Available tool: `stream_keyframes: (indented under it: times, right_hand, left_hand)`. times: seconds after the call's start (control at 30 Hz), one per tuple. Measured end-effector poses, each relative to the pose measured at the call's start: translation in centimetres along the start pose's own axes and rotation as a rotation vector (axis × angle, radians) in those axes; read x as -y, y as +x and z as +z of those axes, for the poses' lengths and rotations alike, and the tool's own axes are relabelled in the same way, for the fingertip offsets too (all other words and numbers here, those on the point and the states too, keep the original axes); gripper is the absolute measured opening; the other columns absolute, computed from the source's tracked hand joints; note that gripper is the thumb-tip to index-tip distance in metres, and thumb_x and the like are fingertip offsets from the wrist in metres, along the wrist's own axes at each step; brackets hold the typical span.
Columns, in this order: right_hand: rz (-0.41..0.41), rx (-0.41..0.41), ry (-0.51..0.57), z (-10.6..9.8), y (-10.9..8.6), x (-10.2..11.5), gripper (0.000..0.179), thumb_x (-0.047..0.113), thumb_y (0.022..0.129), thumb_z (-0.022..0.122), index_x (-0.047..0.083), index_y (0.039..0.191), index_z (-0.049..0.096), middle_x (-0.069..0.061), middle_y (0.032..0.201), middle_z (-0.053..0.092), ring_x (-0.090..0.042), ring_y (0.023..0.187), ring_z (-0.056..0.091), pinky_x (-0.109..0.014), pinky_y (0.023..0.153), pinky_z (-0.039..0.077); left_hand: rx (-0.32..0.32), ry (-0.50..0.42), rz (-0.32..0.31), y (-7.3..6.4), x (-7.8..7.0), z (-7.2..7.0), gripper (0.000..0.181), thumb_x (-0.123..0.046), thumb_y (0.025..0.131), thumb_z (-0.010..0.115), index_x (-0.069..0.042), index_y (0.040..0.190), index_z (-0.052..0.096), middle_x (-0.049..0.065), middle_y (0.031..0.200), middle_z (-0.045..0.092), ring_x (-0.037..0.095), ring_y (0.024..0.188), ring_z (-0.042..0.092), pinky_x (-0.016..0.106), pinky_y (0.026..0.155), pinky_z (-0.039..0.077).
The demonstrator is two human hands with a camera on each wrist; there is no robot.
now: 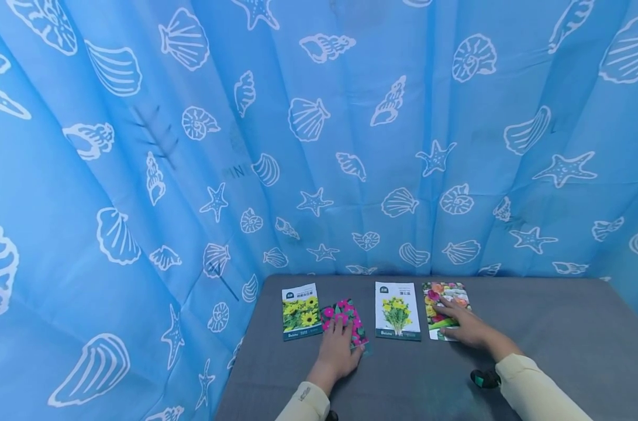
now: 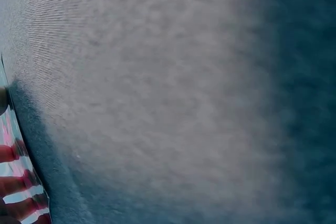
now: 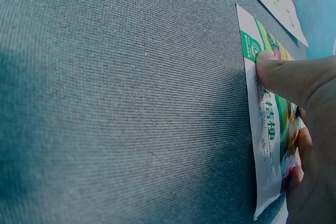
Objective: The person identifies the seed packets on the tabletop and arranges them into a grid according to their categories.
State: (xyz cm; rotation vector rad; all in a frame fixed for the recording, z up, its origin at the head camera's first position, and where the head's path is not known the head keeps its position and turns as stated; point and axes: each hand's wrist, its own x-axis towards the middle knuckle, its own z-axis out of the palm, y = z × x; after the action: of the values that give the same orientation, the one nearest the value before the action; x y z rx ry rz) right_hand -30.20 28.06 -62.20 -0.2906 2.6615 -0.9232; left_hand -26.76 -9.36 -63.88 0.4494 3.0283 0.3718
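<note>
My left hand (image 1: 335, 349) rests on a seed packet with pink flowers (image 1: 358, 323), its fingers stretched over the front. At the left edge of the left wrist view, the fingertips (image 2: 11, 186) lie on the shiny packet. My right hand (image 1: 470, 328) lies on a packet of mixed-colour flowers (image 1: 433, 303). The right thumb (image 3: 281, 74) presses near one end of that packet, with the other fingers farther along its face. Between the hands lies a white packet with a yellow-flowered plant (image 1: 397, 310). Left of the pink one is a packet with yellow daisy-like blooms (image 1: 301, 313).
The packets lie in a row on a grey cloth-covered table (image 1: 403, 380). Behind and to the left hangs a blue curtain (image 1: 319, 158) printed with white shells and starfish. A small black device (image 1: 485, 379) sits by the right cuff.
</note>
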Motion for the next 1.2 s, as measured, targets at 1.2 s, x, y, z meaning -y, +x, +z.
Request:
stream_keyframes:
  times: [1.2]
  right_hand:
    - [0.009, 0.007, 0.003, 0.1, 0.0, 0.1, 0.069, 0.037, 0.102, 0.071, 0.011, 0.161, 0.047, -0.032, 0.172, 0.02, -0.067, 0.152, 0.015, -0.087, 0.112, 0.024]
  left_hand:
    - [0.114, -0.003, 0.031, -2.3, 0.6, 0.3, 0.072, -0.059, 0.105, 0.057, -0.018, 0.163, 0.045, 0.016, 0.172, 0.035, 0.041, 0.158, 0.035, 0.058, 0.125, 0.038]
